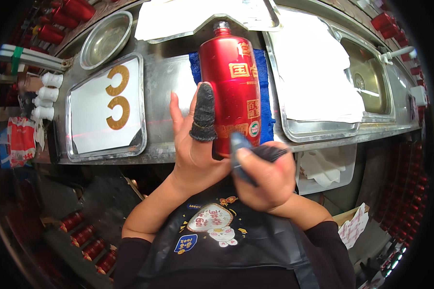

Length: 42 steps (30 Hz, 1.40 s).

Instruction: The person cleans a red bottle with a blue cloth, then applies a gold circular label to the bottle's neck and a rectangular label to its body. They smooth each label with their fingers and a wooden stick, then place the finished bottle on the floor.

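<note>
A red, shiny bottle (229, 94) with gold lettering and a bare neck lies on a blue towel (267, 96), its neck pointing away from me. My left hand (195, 139) steadies its left side near the base, one finger in a black finger cover (204, 113) against the bottle and others stretched upward. Close to the bottle's lower right edge, my right hand (267, 176) is closed, its fingers curled. Dark, blurred material shows at its fingertips; whether that is finger covers or something held, I cannot make out.
A metal tray (142, 106) at left carries white backing with two gold C-shaped pieces (118, 113). Behind it sits a metal bowl (106, 41). White sheets (318, 72) lie on a right-hand tray beside a sink (371, 72). Red bottles (84, 236) stand below, at left.
</note>
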### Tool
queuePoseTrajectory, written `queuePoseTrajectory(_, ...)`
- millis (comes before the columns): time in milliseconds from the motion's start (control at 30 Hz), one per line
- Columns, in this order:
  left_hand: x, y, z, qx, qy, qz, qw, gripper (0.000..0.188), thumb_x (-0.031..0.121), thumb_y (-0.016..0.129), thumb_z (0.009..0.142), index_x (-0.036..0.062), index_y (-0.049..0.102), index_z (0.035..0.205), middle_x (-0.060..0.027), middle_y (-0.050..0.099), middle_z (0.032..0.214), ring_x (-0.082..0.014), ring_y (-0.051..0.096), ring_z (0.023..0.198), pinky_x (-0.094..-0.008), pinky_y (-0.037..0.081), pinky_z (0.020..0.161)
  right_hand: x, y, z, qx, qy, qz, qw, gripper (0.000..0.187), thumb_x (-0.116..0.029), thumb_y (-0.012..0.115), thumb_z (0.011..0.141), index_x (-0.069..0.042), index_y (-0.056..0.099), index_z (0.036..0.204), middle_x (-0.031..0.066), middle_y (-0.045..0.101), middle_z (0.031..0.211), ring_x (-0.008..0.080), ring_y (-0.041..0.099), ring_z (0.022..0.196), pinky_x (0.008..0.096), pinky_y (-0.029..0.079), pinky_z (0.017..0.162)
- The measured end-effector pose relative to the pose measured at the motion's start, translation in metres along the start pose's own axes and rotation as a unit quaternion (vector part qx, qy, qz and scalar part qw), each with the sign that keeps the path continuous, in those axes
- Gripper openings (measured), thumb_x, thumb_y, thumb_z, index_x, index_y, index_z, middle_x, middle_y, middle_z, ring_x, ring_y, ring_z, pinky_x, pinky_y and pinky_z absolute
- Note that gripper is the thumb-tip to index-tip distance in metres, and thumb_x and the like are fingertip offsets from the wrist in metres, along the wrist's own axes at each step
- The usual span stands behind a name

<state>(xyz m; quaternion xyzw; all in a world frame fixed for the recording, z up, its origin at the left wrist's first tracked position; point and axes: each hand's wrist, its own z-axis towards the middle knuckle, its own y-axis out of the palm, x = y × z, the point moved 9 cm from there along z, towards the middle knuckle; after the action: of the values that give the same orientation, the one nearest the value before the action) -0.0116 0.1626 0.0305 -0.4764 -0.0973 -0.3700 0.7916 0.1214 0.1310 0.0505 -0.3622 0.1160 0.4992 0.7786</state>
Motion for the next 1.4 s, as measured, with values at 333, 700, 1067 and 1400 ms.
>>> queuePoseTrajectory(333, 0.001, 0.009, -0.025, -0.053, -0.037, -0.031, 0.997, 0.059, 0.038, 0.087, 0.071, 0.0266, 0.073, 0.127, -0.036, 0.023, 0.161, -0.0552, 0.026, 0.147, -0.0755, 0.009, 0.112, 0.048, -0.027, 0.035, -0.111, 0.156, 0.104, 0.976, 0.019, -0.005, 0.085, 0.075, -0.002, 0.07, 0.087, 0.0086, 0.069, 0.079, 0.0175, 0.058, 0.063, 0.0288, 0.044, 0.058)
queuePoseTrajectory(700, -0.025, 0.012, -0.057, 0.054, -0.178, -0.012, 0.983, 0.065, 0.034, 0.083, 0.077, 0.0068, 0.066, 0.133, -0.0358, 0.036, 0.154, -0.0496, 0.04, 0.143, -0.0714, 0.012, 0.115, 0.034, 0.065, 0.12, -0.347, -0.063, 0.078, 0.933, 0.021, -0.004, 0.079, 0.074, 0.0, 0.065, 0.089, 0.0098, 0.061, 0.075, 0.0212, 0.058, 0.064, 0.0305, 0.045, 0.06)
queuePoseTrajectory(1067, -0.029, 0.001, -0.04, 0.086, -0.131, -0.083, 0.984, 0.088, 0.032, 0.084, 0.077, -0.0032, 0.045, 0.147, -0.0213, 0.054, 0.146, -0.034, 0.05, 0.138, -0.074, 0.006, 0.114, -0.001, 0.062, 0.124, -0.317, -0.036, 0.008, 0.948, 0.015, 0.003, 0.075, 0.077, -0.002, 0.067, 0.088, 0.0112, 0.063, 0.075, 0.0274, 0.063, 0.066, 0.0341, 0.05, 0.061)
queuePoseTrajectory(1400, -0.03, -0.006, -0.04, 0.09, -0.12, -0.075, 0.986, 0.08, 0.026, 0.086, 0.076, -0.0022, 0.051, 0.142, -0.012, 0.062, 0.141, -0.0344, 0.053, 0.135, -0.0667, 0.005, 0.119, -0.045, 0.043, 0.062, -0.333, -0.293, -0.006, 0.896, 0.026, -0.011, 0.073, 0.059, -0.007, 0.07, 0.085, 0.0013, 0.057, 0.079, 0.0183, 0.056, 0.068, 0.0338, 0.041, 0.055)
